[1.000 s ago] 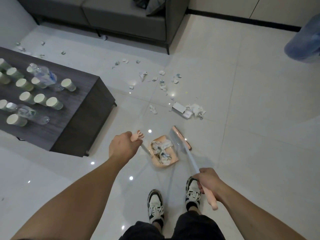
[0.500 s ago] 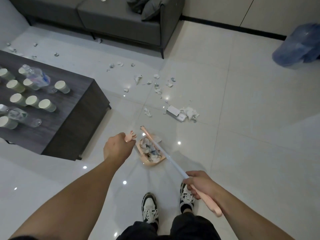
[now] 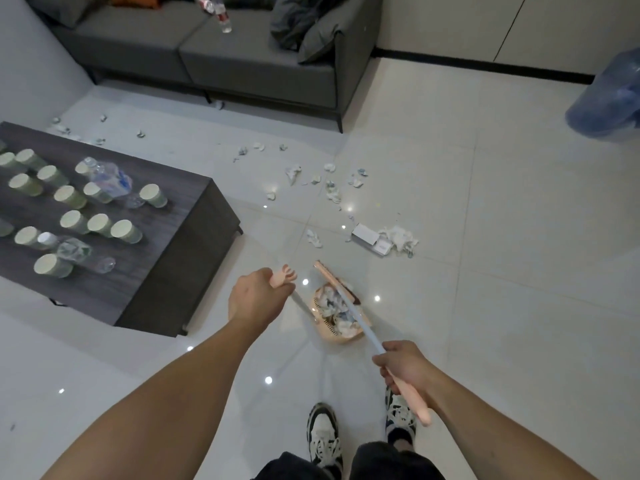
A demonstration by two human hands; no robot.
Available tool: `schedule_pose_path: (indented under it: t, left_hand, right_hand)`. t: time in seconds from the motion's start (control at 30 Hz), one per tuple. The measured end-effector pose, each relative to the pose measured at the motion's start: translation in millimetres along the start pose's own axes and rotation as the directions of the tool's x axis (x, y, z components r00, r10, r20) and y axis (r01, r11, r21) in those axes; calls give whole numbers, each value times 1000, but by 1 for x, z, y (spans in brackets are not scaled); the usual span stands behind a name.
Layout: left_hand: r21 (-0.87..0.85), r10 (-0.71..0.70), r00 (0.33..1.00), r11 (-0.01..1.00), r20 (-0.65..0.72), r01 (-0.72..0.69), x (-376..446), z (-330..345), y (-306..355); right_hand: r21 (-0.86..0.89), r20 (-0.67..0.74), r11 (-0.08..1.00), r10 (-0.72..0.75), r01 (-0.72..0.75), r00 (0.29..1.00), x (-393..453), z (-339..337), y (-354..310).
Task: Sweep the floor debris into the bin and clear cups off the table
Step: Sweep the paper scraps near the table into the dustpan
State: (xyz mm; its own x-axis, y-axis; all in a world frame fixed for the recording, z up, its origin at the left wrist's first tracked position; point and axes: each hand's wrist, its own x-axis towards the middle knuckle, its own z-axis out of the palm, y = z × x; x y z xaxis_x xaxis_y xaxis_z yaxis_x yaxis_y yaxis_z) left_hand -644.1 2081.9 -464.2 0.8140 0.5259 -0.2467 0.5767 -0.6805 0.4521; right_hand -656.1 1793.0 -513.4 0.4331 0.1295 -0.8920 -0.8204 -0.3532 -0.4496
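Note:
My left hand (image 3: 258, 294) grips the pink top of the dustpan handle. The pink dustpan (image 3: 341, 336) sits on the floor in front of my feet, full of crumpled paper. My right hand (image 3: 403, 365) grips the broom handle (image 3: 360, 323), and the pink broom head (image 3: 329, 275) lies over the pan's far edge. Scraps of paper litter the floor (image 3: 332, 188) beyond, with a flattened white box and a tissue wad (image 3: 384, 237) nearest the pan. Several green paper cups (image 3: 126, 231) and crushed plastic bottles stand on the dark table (image 3: 180, 271) at the left.
A grey sofa (image 3: 256, 64) with a plastic bottle and a dark garment lines the back wall. A blue water jug (image 3: 609, 102) lies at the far right. More scraps lie behind the table near the sofa. My two sneakers (image 3: 323, 434) are at the bottom.
The broom head swung from the right of the dustpan to lie across its far edge. The camera tilted up, showing more of the sofa. Both hands keep their grips.

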Motion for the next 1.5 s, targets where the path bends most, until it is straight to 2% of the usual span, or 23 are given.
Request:
schedule_pose_path:
  t: [0.13, 0.23, 0.5, 0.67, 0.8, 1.07, 1.23, 1.37, 1.5]
  left_hand:
    - [21, 34, 999, 999, 15, -34, 7, 0, 2]
    - [73, 57, 998, 996, 35, -59, 17, -2, 3]
    - [62, 71, 996, 995, 52, -74, 49, 3, 40]
    - [93, 10, 1000, 996, 23, -12, 77, 22, 80]
    - [100, -48, 999, 994, 7, 47, 104, 41, 110]
    - [121, -149, 989, 982, 9, 147, 145, 88, 185]
    - [158, -190, 982, 969, -14, 190, 171, 98, 203]
    - [176, -198, 980, 964, -25, 199, 185, 94, 203]
    - [181, -195, 980, 964, -23, 196, 189, 98, 208]
  right_hand:
    - [52, 48, 999, 8, -10, 999, -12, -3, 1]
    - [72, 28, 997, -4, 2, 1000, -21, -7, -2]
    - [110, -89, 991, -67, 77, 994, -24, -38, -34]
    - [29, -163, 997, -72, 78, 984, 16, -83, -86]
    - [33, -231, 996, -70, 79, 970, 65, -136, -141]
    - [2, -225, 1000, -28, 29, 974, 140, -232, -216]
    - [-141, -190, 989, 17, -44, 982, 174, -252, -235]
    - [-322, -156, 937, 90, -137, 984, 180, -243, -215]
    - [-370, -131, 912, 137, -177, 982, 167, -220, -191]
